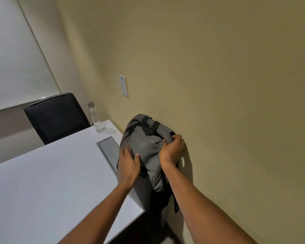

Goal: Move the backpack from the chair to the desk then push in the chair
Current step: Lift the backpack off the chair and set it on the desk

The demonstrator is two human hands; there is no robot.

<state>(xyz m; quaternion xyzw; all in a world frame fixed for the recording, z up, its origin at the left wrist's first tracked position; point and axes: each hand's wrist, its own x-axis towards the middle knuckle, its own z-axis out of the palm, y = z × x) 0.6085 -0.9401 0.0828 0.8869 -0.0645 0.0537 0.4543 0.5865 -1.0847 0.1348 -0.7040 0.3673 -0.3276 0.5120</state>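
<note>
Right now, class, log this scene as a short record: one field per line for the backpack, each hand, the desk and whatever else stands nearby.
backpack: grey, upright at the desk's right edge by the wall
left hand: flat on the backpack's left side
right hand: gripping the backpack's upper right
desk: white, with a grey inset panel
bottle: clear, standing at the far corner
chair: black, behind the far side of the desk
</note>
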